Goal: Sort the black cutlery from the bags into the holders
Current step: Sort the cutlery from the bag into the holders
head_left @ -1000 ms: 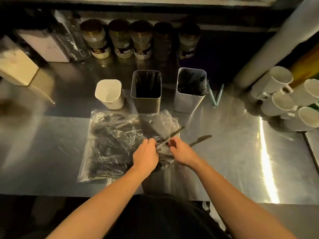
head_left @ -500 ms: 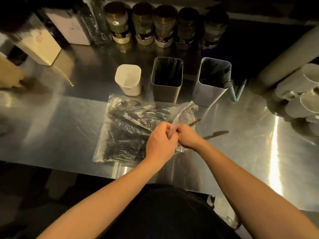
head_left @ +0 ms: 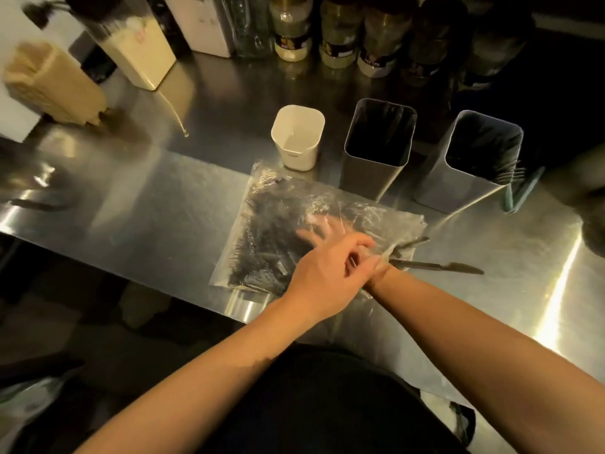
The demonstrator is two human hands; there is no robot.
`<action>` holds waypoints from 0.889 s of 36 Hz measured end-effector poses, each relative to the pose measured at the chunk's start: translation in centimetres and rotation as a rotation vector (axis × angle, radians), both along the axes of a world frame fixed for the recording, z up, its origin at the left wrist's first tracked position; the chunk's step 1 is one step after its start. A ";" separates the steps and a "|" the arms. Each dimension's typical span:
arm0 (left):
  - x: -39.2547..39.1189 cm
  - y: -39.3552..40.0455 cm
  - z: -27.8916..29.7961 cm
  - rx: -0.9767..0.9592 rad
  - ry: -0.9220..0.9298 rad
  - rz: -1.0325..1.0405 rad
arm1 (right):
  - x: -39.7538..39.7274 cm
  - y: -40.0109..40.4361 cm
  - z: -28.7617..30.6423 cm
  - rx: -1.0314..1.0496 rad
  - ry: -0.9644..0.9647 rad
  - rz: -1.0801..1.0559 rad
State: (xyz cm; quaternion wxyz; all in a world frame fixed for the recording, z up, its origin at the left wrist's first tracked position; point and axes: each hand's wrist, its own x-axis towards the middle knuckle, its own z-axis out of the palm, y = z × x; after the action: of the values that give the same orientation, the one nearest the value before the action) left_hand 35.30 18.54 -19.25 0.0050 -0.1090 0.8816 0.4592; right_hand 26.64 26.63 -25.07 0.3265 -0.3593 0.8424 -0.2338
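Where the clear plastic bag (head_left: 281, 231) of black cutlery lies flat on the steel counter (head_left: 157, 208), just near of the holders, both hands meet at its right end. The left hand (head_left: 322, 273) crosses over the right wrist with its fingers (head_left: 358, 242) loosely curled at the bag's opening; whether they pinch the plastic cannot be told through the blur. The right hand (head_left: 319, 226) is reached inside the bag, seen only as a pale shape through the film, with fingers that look spread, though its grip on any piece cannot be told.

A black knife (head_left: 438, 266) lies on the counter just right of the bag's mouth, its blade pointing right, and another dark handle (head_left: 414, 241) pokes out of the opening just beyond it.

On the far side of the bag stand three holders in a row: a small white cup (head_left: 296, 139) on the left, a tall metal holder (head_left: 376, 149) in the middle with a dark interior, and a second metal holder (head_left: 468, 165) on the right with black fork tines at its rim.

Further back a row of jars (head_left: 340, 34) lines the far edge, and cream-coloured containers (head_left: 137, 50) sit at far left.
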 end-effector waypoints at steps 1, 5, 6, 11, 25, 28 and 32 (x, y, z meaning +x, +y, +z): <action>0.3 -0.7 0.0 0.017 0.000 0.044 | -0.2 -0.2 -0.1 -0.040 0.013 0.022; 2.0 -4.6 -1.6 0.064 -0.026 0.323 | -0.2 -3.2 -1.9 0.050 0.229 0.152; 2.4 -5.6 -2.2 0.077 -0.047 0.402 | 0.0 -3.5 -1.8 0.126 0.291 0.202; 4.0 -9.1 -4.0 0.151 -0.105 0.628 | 0.6 -3.8 -1.4 0.148 0.455 0.220; 3.0 -10.3 -5.0 0.090 -0.106 0.574 | 1.0 -4.1 -1.1 0.302 0.502 0.099; 2.6 -10.4 -4.8 0.085 -0.109 0.553 | 1.4 -4.3 -1.1 0.284 0.434 0.015; 2.2 -10.6 -4.9 0.060 -0.105 0.526 | 2.1 -4.5 -1.1 0.277 0.430 -0.043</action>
State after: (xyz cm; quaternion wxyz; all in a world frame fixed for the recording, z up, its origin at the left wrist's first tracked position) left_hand 37.53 7.97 -24.12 -0.0658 -0.3579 0.8074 0.4645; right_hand 28.76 22.17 -26.21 0.1809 -0.3346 0.9239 -0.0412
